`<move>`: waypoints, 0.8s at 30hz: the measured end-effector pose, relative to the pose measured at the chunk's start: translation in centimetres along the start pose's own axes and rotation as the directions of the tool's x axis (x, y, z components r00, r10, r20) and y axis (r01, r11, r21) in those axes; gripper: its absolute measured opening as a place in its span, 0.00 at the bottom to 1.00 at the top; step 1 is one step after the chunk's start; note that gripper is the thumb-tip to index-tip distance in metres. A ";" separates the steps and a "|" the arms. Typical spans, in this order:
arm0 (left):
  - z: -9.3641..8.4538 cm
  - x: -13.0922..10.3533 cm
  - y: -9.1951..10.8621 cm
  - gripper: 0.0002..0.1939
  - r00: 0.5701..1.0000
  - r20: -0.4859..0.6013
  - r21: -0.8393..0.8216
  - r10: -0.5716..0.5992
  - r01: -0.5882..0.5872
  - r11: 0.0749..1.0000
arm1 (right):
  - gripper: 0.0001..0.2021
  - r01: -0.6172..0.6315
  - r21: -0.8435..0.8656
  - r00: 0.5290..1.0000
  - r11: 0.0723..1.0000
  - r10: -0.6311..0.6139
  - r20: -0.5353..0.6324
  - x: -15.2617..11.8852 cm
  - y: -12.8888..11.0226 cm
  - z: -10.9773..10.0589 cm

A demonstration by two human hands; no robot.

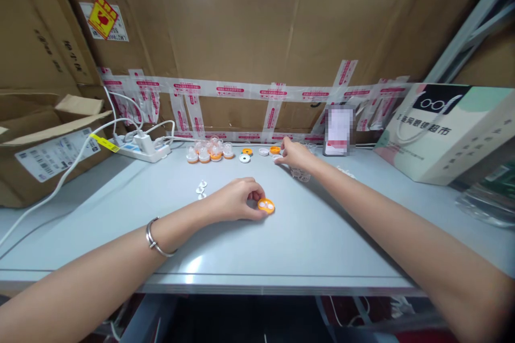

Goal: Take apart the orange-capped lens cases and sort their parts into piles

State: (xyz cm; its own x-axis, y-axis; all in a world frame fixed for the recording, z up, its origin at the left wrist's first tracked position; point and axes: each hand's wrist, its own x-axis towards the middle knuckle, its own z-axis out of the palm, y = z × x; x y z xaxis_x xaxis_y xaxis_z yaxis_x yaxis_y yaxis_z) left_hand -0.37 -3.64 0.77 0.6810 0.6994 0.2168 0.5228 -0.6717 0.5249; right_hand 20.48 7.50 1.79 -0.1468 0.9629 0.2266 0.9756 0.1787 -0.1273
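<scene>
My left hand (pixel 245 199) grips the left edge of an orange round piece (pixel 266 206) with small white parts inside it, low over the middle of the table. Farther back, my right hand (pixel 292 154) pinches a white round piece (pixel 277 158). Just behind that piece lies an orange ring (pixel 275 149), and a white ring (pixel 263 152) is to its left. Another orange piece (pixel 247 151) and a white disc (pixel 244 158) sit farther left. Clear-topped orange units (pixel 204 156) stand grouped at the back left. Small white parts (pixel 201 189) lie left of my left hand.
A power strip (pixel 148 151) with white cables and an open cardboard box (pixel 48 144) are at the left. Clear parts (pixel 300 173) lie under my right wrist. A phone (pixel 338 131) leans at the back; a paper bag (pixel 438 134) and a clear container (pixel 493 193) stand right.
</scene>
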 end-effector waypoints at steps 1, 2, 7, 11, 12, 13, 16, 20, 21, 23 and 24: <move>0.0 0.0 0.0 0.12 1.000 0.001 0.005 0.002 -0.002 1.000 | 0.23 -0.003 0.001 1.000 1.000 0.003 -0.013 0.0 0.1 0.0; 0.0 0.0 0.0 0.12 1.000 0.001 0.009 0.004 -0.004 1.000 | 0.22 -0.005 0.000 1.000 1.000 0.005 -0.025 -0.1 0.1 0.0; -0.1 0.0 0.0 0.12 1.000 -0.006 0.010 0.020 -0.020 1.000 | 0.15 0.106 0.192 0.994 0.976 -0.101 -0.037 -2.4 -0.9 -2.5; -0.1 -0.1 0.1 0.12 0.999 -0.006 0.023 0.037 -0.037 0.999 | 0.10 0.310 0.466 0.868 0.828 -0.447 0.216 -6.7 -2.5 -4.6; -0.1 -0.1 0.1 0.12 0.999 -0.008 0.025 0.040 -0.040 0.999 | 0.11 0.325 0.503 0.828 0.801 -0.499 0.258 -7.7 -2.8 -4.7; 0.0 -0.1 0.1 0.12 0.999 -0.010 0.026 0.043 -0.042 0.999 | 0.12 0.330 0.530 0.802 0.781 -0.528 0.279 -8.6 -3.0 -4.7; 0.1 -0.1 0.0 0.12 0.999 -0.010 0.029 0.044 -0.044 0.999 | 0.12 0.320 0.554 0.801 0.768 -0.532 0.275 -10.1 -3.3 -3.9; 0.0 0.0 -0.2 0.14 0.999 -0.003 0.057 0.053 -0.053 0.997 | 0.12 0.333 0.552 0.808 0.764 -0.533 0.250 -10.5 -3.3 -3.3; -0.2 0.0 -0.3 0.16 0.998 -0.001 0.063 0.059 -0.059 0.996 | 0.13 0.331 0.555 0.813 0.763 -0.529 0.244 -10.5 -3.3 -3.3; -0.6 0.0 -0.3 0.19 0.998 -0.001 0.063 0.070 -0.070 0.996 | 0.16 0.315 0.560 0.827 0.766 -0.511 0.233 -10.6 -3.3 -3.4; -0.9 0.0 -0.4 0.21 0.997 -0.001 0.057 0.074 -0.074 0.996 | 0.17 0.305 0.562 0.834 0.769 -0.500 0.232 -10.7 -3.3 -3.5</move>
State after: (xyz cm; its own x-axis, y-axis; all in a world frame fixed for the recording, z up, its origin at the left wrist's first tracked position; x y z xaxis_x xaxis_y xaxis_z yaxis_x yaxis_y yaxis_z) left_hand -1.00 -3.18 1.30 0.7173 0.6479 0.2563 0.4991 -0.7345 0.4598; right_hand 19.40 -4.06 3.15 -0.6484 0.7607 0.0285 0.6140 0.5447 -0.5713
